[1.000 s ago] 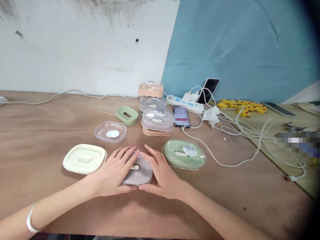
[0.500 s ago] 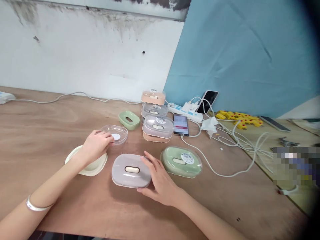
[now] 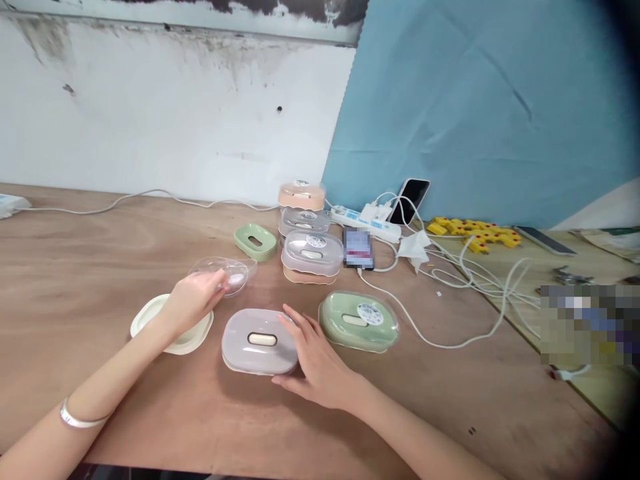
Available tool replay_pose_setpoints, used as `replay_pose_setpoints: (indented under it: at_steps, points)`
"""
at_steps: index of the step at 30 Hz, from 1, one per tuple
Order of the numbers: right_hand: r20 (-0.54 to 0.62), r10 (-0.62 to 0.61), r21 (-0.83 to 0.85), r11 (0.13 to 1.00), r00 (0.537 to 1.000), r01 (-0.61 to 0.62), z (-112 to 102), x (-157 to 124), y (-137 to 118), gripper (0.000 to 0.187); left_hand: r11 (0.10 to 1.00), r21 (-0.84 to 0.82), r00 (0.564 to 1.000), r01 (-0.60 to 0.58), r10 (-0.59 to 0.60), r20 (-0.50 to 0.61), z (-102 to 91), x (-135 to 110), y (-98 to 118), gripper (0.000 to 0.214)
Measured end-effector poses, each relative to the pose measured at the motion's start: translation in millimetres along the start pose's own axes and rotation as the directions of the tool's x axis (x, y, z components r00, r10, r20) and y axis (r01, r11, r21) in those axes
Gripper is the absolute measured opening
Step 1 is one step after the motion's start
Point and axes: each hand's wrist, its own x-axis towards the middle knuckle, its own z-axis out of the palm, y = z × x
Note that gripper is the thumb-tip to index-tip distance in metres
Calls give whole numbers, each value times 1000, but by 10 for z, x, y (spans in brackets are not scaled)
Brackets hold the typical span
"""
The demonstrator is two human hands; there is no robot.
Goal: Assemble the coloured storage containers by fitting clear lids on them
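Observation:
My left hand [image 3: 197, 300] pinches the near edge of a clear plastic lid [image 3: 245, 268], which looks tilted. A round white patch shows on it beside my fingertips. Under my left wrist lies a cream oval tray [image 3: 149, 315], partly hidden by the hand. My right hand [image 3: 320, 363] grips the right end of a lilac soap box [image 3: 240, 350], fingers along its top corner and thumb at the near corner. The box stands flat on the table, with a cream oval piece in the slot on its top. Right of it sits a green soap box [image 3: 330, 317] under a clear cover.
A green slotted tray [image 3: 267, 248] lies behind the clear lid. Stacked covered boxes [image 3: 311, 257] in lilac and peach stand at the back centre. Beyond them are a phone [image 3: 359, 247], a power strip [image 3: 387, 230], tangled white cables [image 3: 450, 347] and yellow parts [image 3: 477, 233].
My left hand has tipped the clear lid, which lay flatter before. My right hand stays on the lilac box. The whole view has shifted slightly.

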Motion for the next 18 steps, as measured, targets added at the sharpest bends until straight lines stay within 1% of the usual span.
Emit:
replay_pose_setpoints:
  at_steps: [2, 4, 6, 8, 9, 10, 11, 12, 13, 14, 15, 16, 18]
  points:
    - [-35, -17, 26, 1000, 999, 18, 8, -5, 21, 91, 999, -51, 995, 3, -8, -98, -27, -23, 1, 20]
    - [-92, -48, 61, 997, 995, 53, 16, -11, 44, 98, 990, -139, 983, -8, -18, -184, -72, -56, 22, 21]
    - [-159, -77, 107, 990, 984, 95, 25, -15, 60, 101, 962, -269, 975, -44, -17, -222, -118, -91, 63, 31]
    - [-247, -107, 152, 977, 963, 148, 36, -15, 62, 100, 918, -391, 977, -68, -18, -212, -153, -113, 120, 38]
    - [-298, -123, 169, 969, 947, 179, 43, -13, 56, 100, 882, -469, 986, -54, -28, -165, -164, -118, 155, 41]
    - [-346, -139, 182, 960, 928, 211, 49, -11, 46, 100, 836, -549, 996, -7, -46, -82, -169, -118, 193, 42]
    - [-388, -151, 192, 952, 909, 240, 54, -8, 33, 101, 779, -624, 998, 68, -62, 31, -168, -114, 235, 43]
    - [-418, -158, 198, 945, 895, 260, 58, -5, 17, 102, 719, -678, 987, 150, -65, 150, -162, -109, 280, 42]
    - [-431, -163, 197, 943, 888, 269, 61, -1, 1, 103, 675, -704, 966, 221, -51, 255, -150, -104, 327, 40]
    - [-424, -169, 183, 946, 890, 267, 61, 3, -15, 101, 657, -708, 946, 260, -27, 322, -132, -98, 375, 38]
    - [-398, -177, 156, 954, 900, 256, 60, 8, -28, 97, 667, -698, 937, 259, 1, 349, -109, -94, 422, 36]
    - [-360, -182, 121, 963, 915, 239, 57, 13, -37, 90, 684, -692, 937, 231, 35, 347, -82, -92, 464, 34]
    - [-282, -178, 64, 977, 943, 204, 49, 24, -44, 75, 708, -688, 946, 157, 92, 310, -24, -94, 530, 31]
